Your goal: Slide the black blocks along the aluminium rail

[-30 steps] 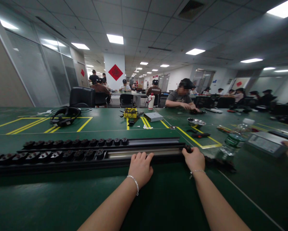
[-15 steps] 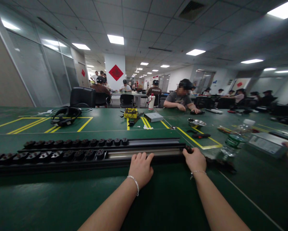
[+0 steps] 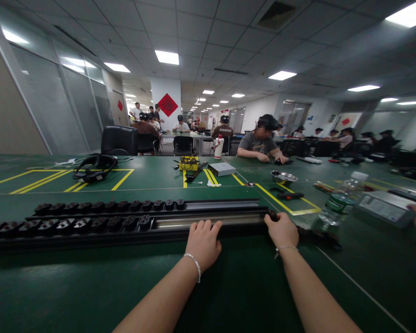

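"How many black rails do we see?"
"We count two, carrying twelve black modules in the back row and ten showing in the front."
"What about us?"
"One left hand, one right hand, two bracelets."
"Elsewhere on the tabletop?"
"We spot one clear bottle, one metal bowl, one headset, two silver boxes."

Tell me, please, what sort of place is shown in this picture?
Probably an office room used as a shared workshop: the long green worktable is marked with yellow tape, black rails on it carry rows of black plug-like parts, and a co-worker sits across the table.
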The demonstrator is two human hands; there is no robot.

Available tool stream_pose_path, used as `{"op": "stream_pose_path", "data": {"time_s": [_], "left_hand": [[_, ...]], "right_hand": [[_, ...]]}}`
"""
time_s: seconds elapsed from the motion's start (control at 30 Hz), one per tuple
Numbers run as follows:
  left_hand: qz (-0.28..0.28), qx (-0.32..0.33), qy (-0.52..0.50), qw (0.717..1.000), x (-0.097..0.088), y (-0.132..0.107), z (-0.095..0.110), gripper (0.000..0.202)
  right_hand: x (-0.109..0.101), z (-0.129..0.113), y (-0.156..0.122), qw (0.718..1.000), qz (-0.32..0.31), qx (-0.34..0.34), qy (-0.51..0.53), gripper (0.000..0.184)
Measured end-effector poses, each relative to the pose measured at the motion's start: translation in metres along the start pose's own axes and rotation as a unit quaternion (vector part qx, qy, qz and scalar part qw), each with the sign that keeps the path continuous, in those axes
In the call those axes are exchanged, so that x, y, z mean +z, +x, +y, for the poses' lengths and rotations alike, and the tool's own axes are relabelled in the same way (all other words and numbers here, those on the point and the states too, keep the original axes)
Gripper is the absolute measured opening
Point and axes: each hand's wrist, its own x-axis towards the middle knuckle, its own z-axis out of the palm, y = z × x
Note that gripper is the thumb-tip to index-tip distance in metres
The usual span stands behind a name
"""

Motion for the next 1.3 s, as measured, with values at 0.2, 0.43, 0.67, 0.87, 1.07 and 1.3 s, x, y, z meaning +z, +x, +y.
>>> {"op": "stream_pose_path", "data": {"time_s": [0.2,0.43,0.67,0.87,1.07,1.3], "left_hand": [[0.000,0.004,0.003,1.000,0.0000,-0.0005,0.0005,0.049],[-0.001,0.003,0.003,1.000,0.0005,-0.0004,0.0003,0.048],[-0.005,-0.002,0.004,1.000,-0.0009,-0.0002,0.0011,0.048],[-0.016,-0.009,0.003,1.000,-0.0057,-0.0005,0.0033,0.048],[-0.010,-0.007,0.001,1.000,-0.0038,-0.0008,0.0023,0.048],[-0.004,-0.001,0.003,1.000,-0.0005,-0.0004,0.0003,0.048]], "right_hand": [[0.0045,0.0028,0.0035,1.000,0.013,-0.004,-0.007,0.037],[0.0003,0.0002,0.0017,1.000,0.000,0.006,0.003,0.036],[0.0011,0.0020,0.0031,1.000,-0.001,0.006,-0.004,0.038],[0.0000,0.0017,0.0030,1.000,-0.007,0.014,-0.015,0.039],[-0.0001,0.0014,0.0032,1.000,-0.001,0.012,-0.014,0.040],[-0.0002,0.0023,0.0034,1.000,-0.003,0.017,0.007,0.041]]}}
